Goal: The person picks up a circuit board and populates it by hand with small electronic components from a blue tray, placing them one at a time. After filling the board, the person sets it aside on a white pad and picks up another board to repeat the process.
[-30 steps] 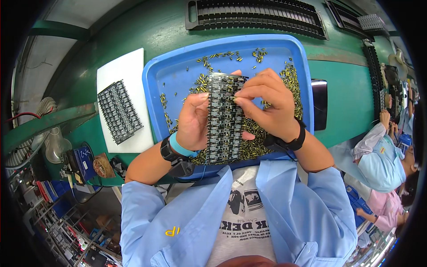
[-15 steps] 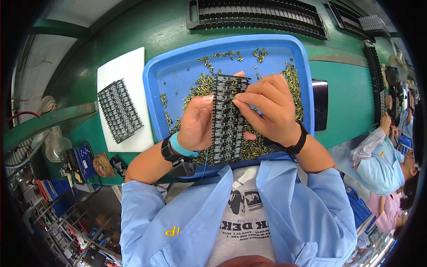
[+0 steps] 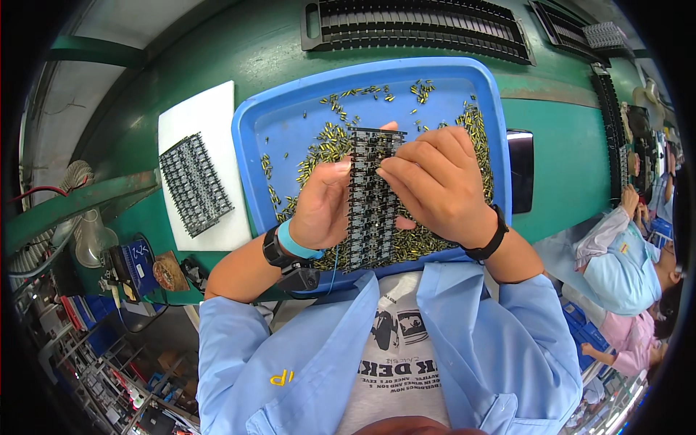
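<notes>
My left hand grips a black circuit board panel by its left edge, thumb on the front and fingers behind. The panel stands lengthwise over a blue plastic tub. My right hand is closed in a pinch against the panel's upper right part. What lies between its fingertips is too small to make out. Many small dark cylindrical parts with yellow-green markings, which look like capacitors, lie loose in the tub. A second circuit board panel rests on a white foam sheet to the left.
Black slotted racks stand along the far side of the green table. A dark flat device lies right of the tub. At the left edge are a glass flask and a roll of tape. Co-workers sit at the right.
The panel has shifted slightly down in my left hand's grip. My right hand stays pinched at the panel, its wrist turned a little. A co-worker's arm at the right has moved.
</notes>
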The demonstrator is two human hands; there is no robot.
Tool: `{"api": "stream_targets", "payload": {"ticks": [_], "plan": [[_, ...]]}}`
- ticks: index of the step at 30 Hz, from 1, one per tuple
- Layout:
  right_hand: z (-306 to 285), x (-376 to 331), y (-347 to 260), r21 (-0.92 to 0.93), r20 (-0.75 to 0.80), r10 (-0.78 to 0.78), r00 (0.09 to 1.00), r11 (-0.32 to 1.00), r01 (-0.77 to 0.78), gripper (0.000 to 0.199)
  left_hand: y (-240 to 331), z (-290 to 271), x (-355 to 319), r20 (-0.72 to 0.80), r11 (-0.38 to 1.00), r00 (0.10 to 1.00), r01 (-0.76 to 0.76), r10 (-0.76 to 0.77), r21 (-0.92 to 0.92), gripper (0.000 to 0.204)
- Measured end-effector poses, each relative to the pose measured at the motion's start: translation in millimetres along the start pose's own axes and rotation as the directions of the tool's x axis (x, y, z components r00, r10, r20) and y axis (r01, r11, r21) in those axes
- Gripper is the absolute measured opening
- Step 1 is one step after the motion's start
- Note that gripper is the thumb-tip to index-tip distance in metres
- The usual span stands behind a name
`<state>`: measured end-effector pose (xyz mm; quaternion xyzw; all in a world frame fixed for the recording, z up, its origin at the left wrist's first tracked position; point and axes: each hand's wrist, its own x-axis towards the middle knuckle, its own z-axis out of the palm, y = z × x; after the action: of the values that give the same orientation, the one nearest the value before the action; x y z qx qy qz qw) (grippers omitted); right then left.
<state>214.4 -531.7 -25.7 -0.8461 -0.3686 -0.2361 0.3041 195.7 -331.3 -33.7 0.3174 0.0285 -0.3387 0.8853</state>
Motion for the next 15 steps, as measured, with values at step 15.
{"api": "stream_targets", "payload": {"ticks": [15], "plan": [[-1, -6, 10, 0.129, -0.062, 0.011, 0.998, 0.992, -0.003, 0.035, 0, -11, -3, 0.099, 0.970, 0.990, 0.120, -0.101, -0.211, 0.082]]}}
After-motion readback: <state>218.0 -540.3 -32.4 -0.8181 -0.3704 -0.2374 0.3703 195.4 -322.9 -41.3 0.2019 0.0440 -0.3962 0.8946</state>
